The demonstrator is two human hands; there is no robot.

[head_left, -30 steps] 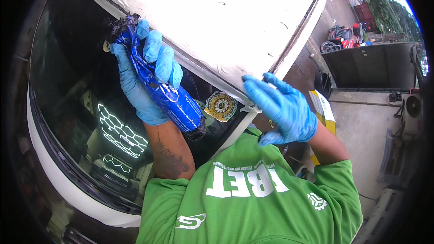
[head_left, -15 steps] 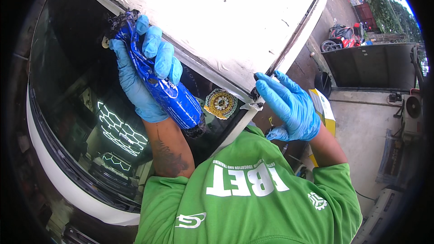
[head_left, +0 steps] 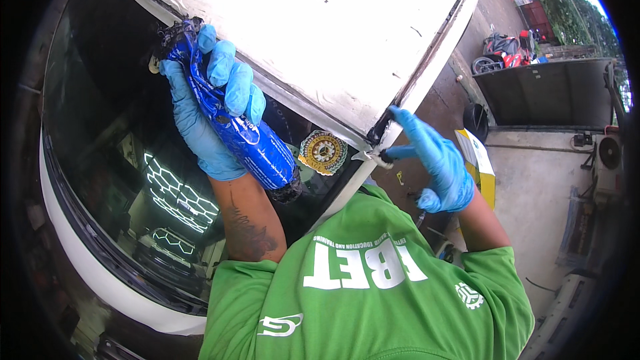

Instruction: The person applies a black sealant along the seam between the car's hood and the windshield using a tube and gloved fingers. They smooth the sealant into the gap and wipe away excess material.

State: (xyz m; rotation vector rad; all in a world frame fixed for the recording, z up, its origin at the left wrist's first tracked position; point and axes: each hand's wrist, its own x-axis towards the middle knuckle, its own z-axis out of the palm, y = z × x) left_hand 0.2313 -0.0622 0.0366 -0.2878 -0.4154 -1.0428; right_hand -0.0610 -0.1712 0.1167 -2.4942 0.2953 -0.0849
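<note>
My left hand (head_left: 195, 123), in a light blue glove, wraps round a crumpled blue foil sealant pack (head_left: 257, 150). Black paste smears both ends of the pack, which lies slanted over the dark windshield. My right hand (head_left: 445, 170), gloved the same way, has its fingers stretched and apart. Its fingertips are at the corner of the white vehicle roof (head_left: 300, 33), and the index fingertip appears to touch black sealant (head_left: 380, 128) in the roof-edge channel. Another finger reaches close to a pale, torn-looking bit (head_left: 381, 160) just below that corner.
A round gold sticker (head_left: 323, 153) is on the windshield (head_left: 100, 100) near the roof corner. Right of the vehicle are a yellow and white panel (head_left: 481, 167), a dark sheet-like barrier (head_left: 547, 97), a red motorcycle (head_left: 508, 52) and an outdoor fan unit (head_left: 608, 162) by a wall.
My right hand has turned and its fingers have spread, uncovering a black sealant streak along the roof channel. My left hand holds the pack in nearly the same place.
</note>
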